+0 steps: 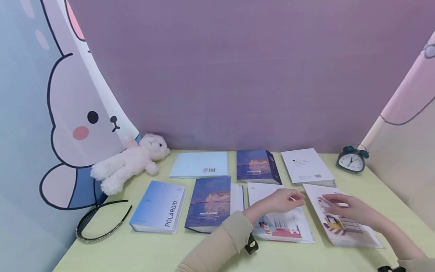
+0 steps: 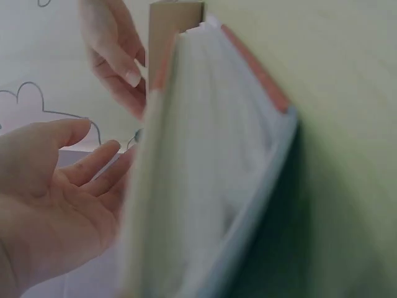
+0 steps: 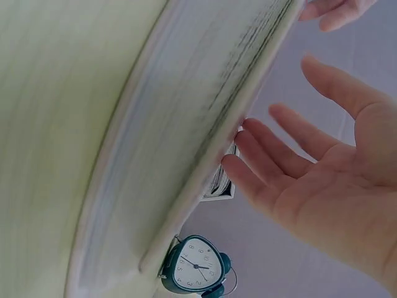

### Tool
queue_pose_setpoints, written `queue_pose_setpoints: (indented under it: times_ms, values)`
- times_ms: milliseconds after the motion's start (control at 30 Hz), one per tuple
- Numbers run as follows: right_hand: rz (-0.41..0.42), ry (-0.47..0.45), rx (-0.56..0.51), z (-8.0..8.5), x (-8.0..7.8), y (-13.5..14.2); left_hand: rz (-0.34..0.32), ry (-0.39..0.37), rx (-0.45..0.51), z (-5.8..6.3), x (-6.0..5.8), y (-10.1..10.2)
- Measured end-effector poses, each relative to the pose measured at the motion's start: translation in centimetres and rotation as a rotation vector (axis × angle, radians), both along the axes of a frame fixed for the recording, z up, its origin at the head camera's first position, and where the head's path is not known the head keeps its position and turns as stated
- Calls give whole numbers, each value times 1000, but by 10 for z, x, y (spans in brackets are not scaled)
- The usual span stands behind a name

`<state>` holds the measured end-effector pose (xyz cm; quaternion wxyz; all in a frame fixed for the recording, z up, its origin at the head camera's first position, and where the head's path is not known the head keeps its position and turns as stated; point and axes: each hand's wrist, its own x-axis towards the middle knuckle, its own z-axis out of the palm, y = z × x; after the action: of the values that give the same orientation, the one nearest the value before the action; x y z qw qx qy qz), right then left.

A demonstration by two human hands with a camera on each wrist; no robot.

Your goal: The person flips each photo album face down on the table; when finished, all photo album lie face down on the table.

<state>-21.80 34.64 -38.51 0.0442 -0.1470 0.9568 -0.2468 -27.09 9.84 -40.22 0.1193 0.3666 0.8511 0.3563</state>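
Note:
My left hand (image 1: pixel 282 200) hovers over a white photo album (image 1: pixel 280 226) with a red and blue picture on its cover. Its fingers are loosely bent with nothing between them, as the left wrist view also shows beside the album's blurred page edges (image 2: pixel 198 155). My right hand (image 1: pixel 353 209) is over the rightmost album (image 1: pixel 343 226), a white one with a drawn room scene. In the right wrist view that hand (image 3: pixel 329 180) has its fingers spread and relaxed, fingertips right at the cover of the thick album (image 3: pixel 167 149).
A blue Polaroid album (image 1: pixel 158 206) and a purple photo album (image 1: pixel 210 204) lie to the left. Behind are a light blue album (image 1: pixel 200 164), another purple one (image 1: pixel 255 164) and a white one (image 1: pixel 306 164). A plush toy (image 1: pixel 130 162), headband (image 1: pixel 102 223) and alarm clock (image 1: pixel 352 160) flank them.

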Motion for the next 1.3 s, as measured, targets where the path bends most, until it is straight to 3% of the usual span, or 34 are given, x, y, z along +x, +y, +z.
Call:
queue_pose_setpoints:
  times_ms: [400, 533, 733, 1033, 1167, 1300]
  values:
    - [78, 86, -13, -17, -2, 0, -25, -10, -163, -8, 14, 15]
    - [97, 35, -33, -14, -2, 0, -29, -30, -181, -12, 14, 20]
    - [94, 38, -21, -12, -3, 1, -59, -70, -200, -12, 12, 25]
    - [41, -65, -34, -13, 0, 1, -87, -237, -177, -11, 11, 21]
    - [26, -88, -60, -12, 3, -2, -104, -266, -177, -13, 11, 21]
    - [25, -187, -104, -9, 8, -7, -120, -324, -109, -15, 10, 22]
